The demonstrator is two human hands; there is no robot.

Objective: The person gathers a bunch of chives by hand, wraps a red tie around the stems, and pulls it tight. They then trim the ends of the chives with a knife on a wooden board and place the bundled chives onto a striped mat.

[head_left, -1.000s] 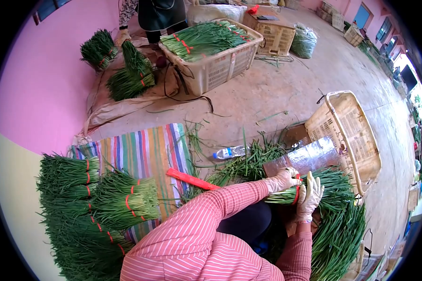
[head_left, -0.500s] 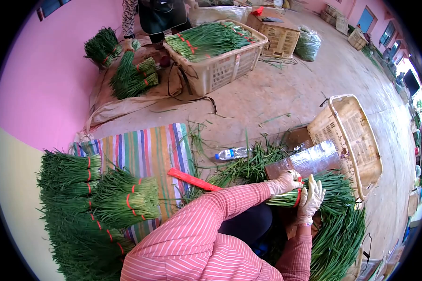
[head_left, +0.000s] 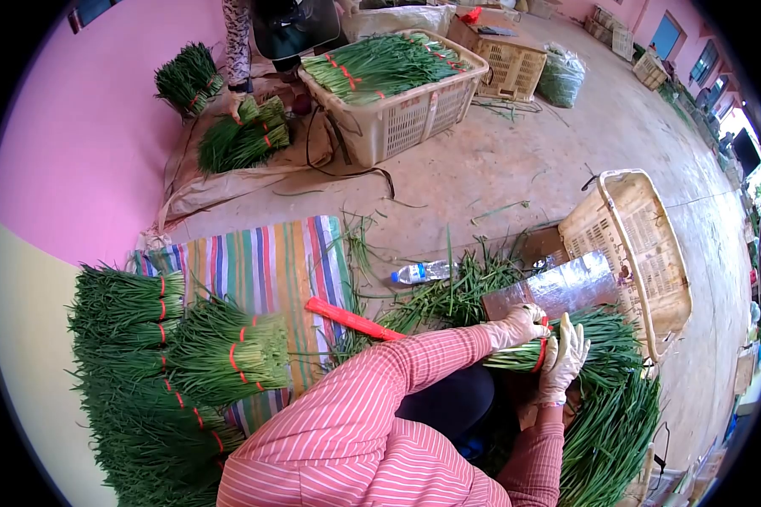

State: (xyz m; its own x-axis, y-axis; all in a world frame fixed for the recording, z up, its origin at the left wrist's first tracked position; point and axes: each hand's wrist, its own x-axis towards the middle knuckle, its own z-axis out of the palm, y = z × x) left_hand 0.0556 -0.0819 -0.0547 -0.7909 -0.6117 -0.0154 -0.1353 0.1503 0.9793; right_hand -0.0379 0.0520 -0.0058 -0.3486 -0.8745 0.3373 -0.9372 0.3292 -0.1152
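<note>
A bundle of green chives (head_left: 520,359) lies across a larger pile of loose chives (head_left: 609,439), pale stalk ends to the left. A red tie band (head_left: 540,353) runs round its stalks. My gloved left hand (head_left: 517,328) is at the top of the bundle, fingers bent and pinched on the band. My gloved right hand (head_left: 564,362) rests against the bundle just right of the band, fingers stretched upward and apart, the palm side partly hidden. Behind the bundle is a block with a shiny silver covering (head_left: 558,286).
Tied chive bundles (head_left: 237,359) stand on a striped sheet (head_left: 262,253) at left. A red strip bunch (head_left: 351,319), a water bottle (head_left: 423,272) and loose leaves lie nearer. A tipped crate (head_left: 664,279) is at right. Another person's hand (head_left: 235,106) touches bundles behind, beside a full crate (head_left: 397,127).
My hands stay at the band with almost no movement. In the background, the other person's hand has lowered a chive bundle onto the others. The view has shifted slightly.
</note>
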